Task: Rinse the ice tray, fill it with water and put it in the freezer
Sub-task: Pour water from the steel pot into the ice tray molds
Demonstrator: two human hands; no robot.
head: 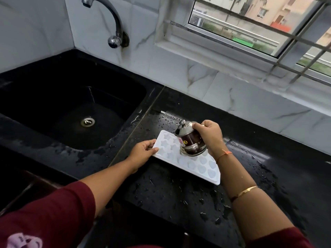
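Observation:
A white ice tray (200, 167) with star and heart shaped moulds lies flat on the wet black counter (179, 197), right of the sink. My left hand (143, 151) grips the tray's near left corner, thumb on top. My right hand (209, 135) holds a small lidded steel pot (189, 142) tipped over the middle of the tray, its lid pointing left. Whether water is flowing from it cannot be told.
A black sink (71, 111) with a steel drain (87, 122) sits to the left. A chrome tap (114, 24) juts from the marble wall above it. A barred window (259, 27) fills the upper right. Water drops cover the counter.

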